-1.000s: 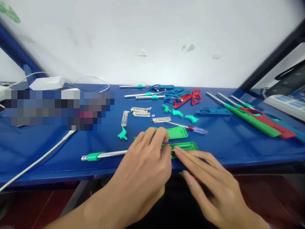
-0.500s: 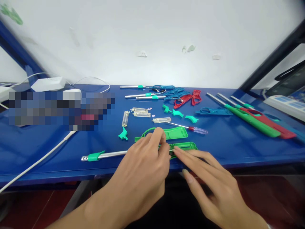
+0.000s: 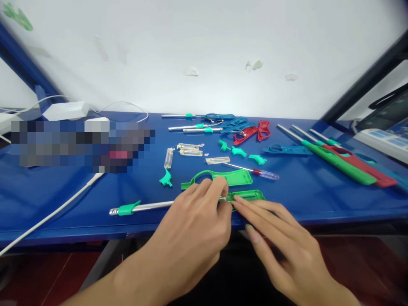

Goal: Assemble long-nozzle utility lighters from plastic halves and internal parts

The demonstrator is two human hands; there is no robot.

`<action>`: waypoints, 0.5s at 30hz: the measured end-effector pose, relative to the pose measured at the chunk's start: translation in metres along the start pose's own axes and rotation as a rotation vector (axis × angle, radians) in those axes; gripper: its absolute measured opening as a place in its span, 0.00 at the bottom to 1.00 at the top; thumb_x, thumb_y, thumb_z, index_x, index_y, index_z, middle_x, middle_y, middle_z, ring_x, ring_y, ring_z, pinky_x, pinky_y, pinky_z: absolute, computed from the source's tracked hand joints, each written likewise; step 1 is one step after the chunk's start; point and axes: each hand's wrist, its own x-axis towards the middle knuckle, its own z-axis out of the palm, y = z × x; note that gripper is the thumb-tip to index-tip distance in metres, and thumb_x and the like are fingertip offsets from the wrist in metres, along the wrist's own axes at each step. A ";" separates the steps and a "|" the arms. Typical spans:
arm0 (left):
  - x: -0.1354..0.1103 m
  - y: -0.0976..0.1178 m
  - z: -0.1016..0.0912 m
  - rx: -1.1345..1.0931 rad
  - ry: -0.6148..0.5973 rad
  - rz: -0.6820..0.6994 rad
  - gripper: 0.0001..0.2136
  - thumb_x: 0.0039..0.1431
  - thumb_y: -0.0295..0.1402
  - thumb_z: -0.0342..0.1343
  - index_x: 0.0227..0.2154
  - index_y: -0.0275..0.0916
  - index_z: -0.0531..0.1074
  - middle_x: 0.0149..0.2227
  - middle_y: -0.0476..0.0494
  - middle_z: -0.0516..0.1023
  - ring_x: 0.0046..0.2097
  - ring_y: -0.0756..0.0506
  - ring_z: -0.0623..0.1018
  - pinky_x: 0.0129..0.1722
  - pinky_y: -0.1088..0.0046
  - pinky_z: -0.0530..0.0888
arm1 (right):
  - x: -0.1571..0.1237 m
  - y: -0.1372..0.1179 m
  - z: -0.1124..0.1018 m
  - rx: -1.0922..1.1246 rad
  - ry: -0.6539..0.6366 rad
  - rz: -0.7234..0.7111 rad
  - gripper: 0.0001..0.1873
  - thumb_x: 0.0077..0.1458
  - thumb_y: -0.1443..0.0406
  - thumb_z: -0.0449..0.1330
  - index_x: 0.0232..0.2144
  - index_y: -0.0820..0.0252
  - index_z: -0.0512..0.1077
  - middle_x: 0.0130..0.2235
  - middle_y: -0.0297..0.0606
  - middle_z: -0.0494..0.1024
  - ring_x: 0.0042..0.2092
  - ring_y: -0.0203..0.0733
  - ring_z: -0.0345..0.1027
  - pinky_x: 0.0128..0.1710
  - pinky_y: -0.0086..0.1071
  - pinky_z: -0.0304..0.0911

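My left hand (image 3: 194, 229) rests on the blue table's near edge, its fingers curled and pinched on a small part inside a green lighter half-shell (image 3: 250, 195). A metal tube with a green collar (image 3: 140, 207) runs left from that shell. My right hand (image 3: 280, 242) lies beside it, its fingers stretched out, the index fingertip touching the shell's near side. A second green half-shell with a loop (image 3: 219, 177) lies just behind my left fingers. A small screwdriver with a red and clear handle (image 3: 259, 172) lies to its right.
Behind on the blue table (image 3: 318, 191) lie clear fuel tanks (image 3: 188, 149), teal triggers (image 3: 237, 151), blue and red shells (image 3: 247, 129), several tubes, and finished green and red lighters (image 3: 341, 159) at the right. A white cable (image 3: 51, 214) crosses the left side. A white wall stands behind.
My left fingers have drawn back toward me off the looped green shell, which now shows whole, and closed in on the near shell. The right hand has barely moved.
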 end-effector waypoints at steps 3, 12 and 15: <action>0.001 0.004 -0.003 0.027 -0.030 0.038 0.14 0.60 0.16 0.48 0.40 0.30 0.78 0.46 0.32 0.75 0.48 0.35 0.78 0.45 0.53 0.82 | -0.001 0.000 0.000 -0.003 -0.004 -0.010 0.31 0.67 0.75 0.56 0.70 0.59 0.64 0.64 0.39 0.76 0.62 0.46 0.67 0.61 0.43 0.66; -0.023 -0.032 -0.052 0.133 0.173 -0.165 0.10 0.72 0.28 0.51 0.48 0.42 0.78 0.50 0.42 0.77 0.47 0.41 0.78 0.47 0.63 0.77 | -0.001 0.002 0.004 -0.014 0.026 -0.008 0.30 0.67 0.76 0.57 0.69 0.58 0.66 0.64 0.37 0.77 0.60 0.46 0.69 0.60 0.42 0.67; -0.049 -0.057 -0.075 0.198 0.057 -0.318 0.11 0.73 0.38 0.52 0.50 0.49 0.78 0.53 0.46 0.78 0.51 0.37 0.79 0.49 0.60 0.77 | -0.007 0.005 0.006 -0.038 0.023 -0.016 0.31 0.67 0.75 0.58 0.69 0.56 0.67 0.64 0.35 0.77 0.60 0.47 0.71 0.61 0.42 0.66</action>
